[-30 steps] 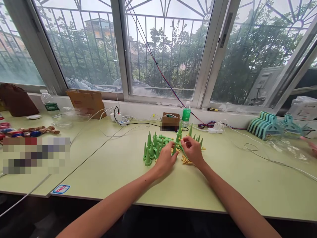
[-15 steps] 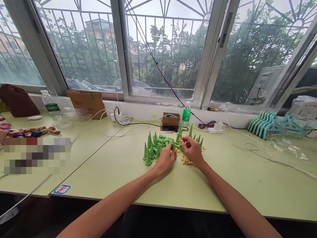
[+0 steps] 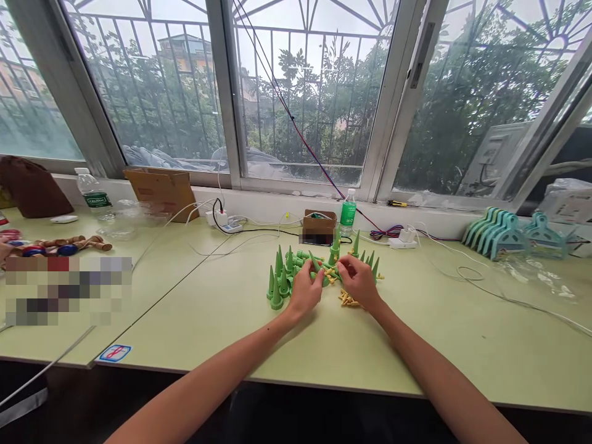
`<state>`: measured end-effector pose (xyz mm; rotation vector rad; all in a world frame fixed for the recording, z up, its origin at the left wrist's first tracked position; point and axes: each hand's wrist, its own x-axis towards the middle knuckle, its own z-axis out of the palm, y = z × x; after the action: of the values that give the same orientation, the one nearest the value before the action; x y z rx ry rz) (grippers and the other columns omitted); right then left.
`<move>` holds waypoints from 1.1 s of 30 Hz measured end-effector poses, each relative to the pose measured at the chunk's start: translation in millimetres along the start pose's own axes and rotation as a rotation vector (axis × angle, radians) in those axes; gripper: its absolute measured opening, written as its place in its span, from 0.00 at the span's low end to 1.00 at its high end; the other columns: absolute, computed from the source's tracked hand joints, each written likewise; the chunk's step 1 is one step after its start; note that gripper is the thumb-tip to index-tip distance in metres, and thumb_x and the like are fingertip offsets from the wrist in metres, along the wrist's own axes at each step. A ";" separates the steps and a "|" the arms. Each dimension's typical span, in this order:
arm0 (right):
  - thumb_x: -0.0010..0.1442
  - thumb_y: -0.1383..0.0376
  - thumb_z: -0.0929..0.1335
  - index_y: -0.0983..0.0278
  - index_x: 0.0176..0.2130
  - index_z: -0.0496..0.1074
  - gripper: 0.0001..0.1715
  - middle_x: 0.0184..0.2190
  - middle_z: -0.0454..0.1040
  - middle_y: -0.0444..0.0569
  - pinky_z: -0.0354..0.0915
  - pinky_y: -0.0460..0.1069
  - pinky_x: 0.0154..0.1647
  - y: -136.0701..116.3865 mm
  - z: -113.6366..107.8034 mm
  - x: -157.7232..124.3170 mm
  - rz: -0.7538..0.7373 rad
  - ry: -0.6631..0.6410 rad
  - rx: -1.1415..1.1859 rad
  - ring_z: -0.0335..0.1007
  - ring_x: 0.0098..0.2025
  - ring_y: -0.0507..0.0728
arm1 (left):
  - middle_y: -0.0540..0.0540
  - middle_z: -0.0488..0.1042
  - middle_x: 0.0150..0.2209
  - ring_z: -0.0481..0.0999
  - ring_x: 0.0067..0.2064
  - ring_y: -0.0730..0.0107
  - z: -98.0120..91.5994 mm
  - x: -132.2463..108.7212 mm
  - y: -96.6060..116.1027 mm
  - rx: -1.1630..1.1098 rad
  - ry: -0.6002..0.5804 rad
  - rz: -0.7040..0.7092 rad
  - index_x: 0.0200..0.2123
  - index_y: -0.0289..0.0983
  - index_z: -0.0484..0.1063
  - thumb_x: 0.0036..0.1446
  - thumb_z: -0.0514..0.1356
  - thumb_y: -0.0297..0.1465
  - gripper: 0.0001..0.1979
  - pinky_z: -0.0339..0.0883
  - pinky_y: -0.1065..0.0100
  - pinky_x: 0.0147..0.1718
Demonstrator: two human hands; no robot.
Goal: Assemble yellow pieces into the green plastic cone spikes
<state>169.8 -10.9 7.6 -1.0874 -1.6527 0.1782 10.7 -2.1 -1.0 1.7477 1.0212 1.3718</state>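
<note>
A cluster of green plastic cones (image 3: pixel 283 276) stands and lies on the pale green table (image 3: pixel 416 333), with small yellow pieces (image 3: pixel 346 300) scattered among them. My left hand (image 3: pixel 304 291) is closed around one green cone (image 3: pixel 317 266), tilted with its tip up and to the left. My right hand (image 3: pixel 359 282) is pinched just to the right of it, its fingertips meeting the cone's base, gripping something small that I cannot make out.
A small cardboard box (image 3: pixel 318 226) and a green-labelled bottle (image 3: pixel 348 213) stand behind the cones. Cables and a power strip (image 3: pixel 224 222) run along the sill. Teal plastic parts (image 3: pixel 496 232) sit at the right; a larger cardboard box (image 3: pixel 161 190), bottle (image 3: pixel 95 195) and wooden toys (image 3: pixel 69 245) at the left.
My left hand has lifted a green cone out of the pile and brought it toward my right hand. A person's hand seen at the far right edge a second ago is gone.
</note>
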 end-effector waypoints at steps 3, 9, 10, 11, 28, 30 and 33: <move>0.62 0.61 0.63 0.63 0.32 0.68 0.10 0.25 0.71 0.45 0.63 0.46 0.26 0.4 -0.2 -0.2 -0.006 -0.001 -0.006 0.65 0.23 0.52 | 0.51 0.68 0.31 0.61 0.19 0.82 0.5 -0.8 0.7 -0.019 -0.012 -0.015 0.40 0.37 0.66 0.60 0.55 0.38 0.11 0.56 0.74 0.19; 0.62 0.62 0.63 0.63 0.31 0.68 0.10 0.23 0.69 0.44 0.61 0.46 0.25 0.3 0.0 -0.5 -0.003 -0.017 -0.005 0.63 0.23 0.51 | 0.52 0.66 0.32 0.61 0.16 0.83 0.8 -1.8 2.4 -0.071 -0.046 -0.039 0.41 0.37 0.64 0.61 0.54 0.40 0.12 0.55 0.74 0.15; 0.62 0.62 0.63 0.63 0.31 0.68 0.10 0.23 0.69 0.44 0.61 0.46 0.25 0.4 0.1 -0.5 -0.005 -0.020 -0.007 0.63 0.23 0.51 | 0.52 0.65 0.32 0.61 0.16 0.83 0.9 -2.0 2.6 -0.079 -0.050 -0.039 0.41 0.37 0.64 0.61 0.54 0.40 0.12 0.55 0.74 0.15; 0.62 0.62 0.63 0.63 0.31 0.68 0.10 0.23 0.69 0.44 0.61 0.46 0.25 0.6 0.2 -0.5 -0.008 -0.024 -0.009 0.63 0.23 0.51 | 0.53 0.65 0.32 0.61 0.16 0.84 1.0 -2.1 2.7 -0.085 -0.054 -0.038 0.41 0.37 0.64 0.61 0.54 0.40 0.13 0.55 0.74 0.15; 0.65 0.59 0.63 0.65 0.33 0.71 0.14 0.24 0.69 0.45 0.57 0.45 0.23 1.7 1.6 -0.7 -0.030 -0.144 0.034 0.61 0.22 0.50 | 0.53 0.63 0.32 0.58 0.17 0.85 1.7 -3.1 4.7 -0.078 -0.049 -0.007 0.41 0.38 0.65 0.61 0.55 0.40 0.12 0.53 0.75 0.16; 0.65 0.59 0.62 0.65 0.32 0.70 0.14 0.23 0.68 0.45 0.56 0.45 0.23 1.7 1.6 -0.7 -0.028 -0.150 0.038 0.59 0.22 0.50 | 0.53 0.63 0.32 0.58 0.17 0.85 1.8 -3.0 4.8 -0.083 -0.051 -0.006 0.41 0.38 0.65 0.61 0.55 0.40 0.12 0.53 0.75 0.16; 0.65 0.59 0.62 0.65 0.32 0.70 0.15 0.23 0.66 0.44 0.55 0.45 0.22 1.2 1.1 -0.9 -0.024 -0.156 0.037 0.58 0.22 0.50 | 0.52 0.64 0.33 0.57 0.17 0.85 1.8 -3.2 5.5 -0.087 -0.056 -0.007 0.41 0.38 0.64 0.61 0.55 0.40 0.12 0.52 0.75 0.15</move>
<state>169.6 -10.4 5.8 -1.0473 -1.7936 0.2828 12.9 -7.6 2.0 1.7075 0.9228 1.3352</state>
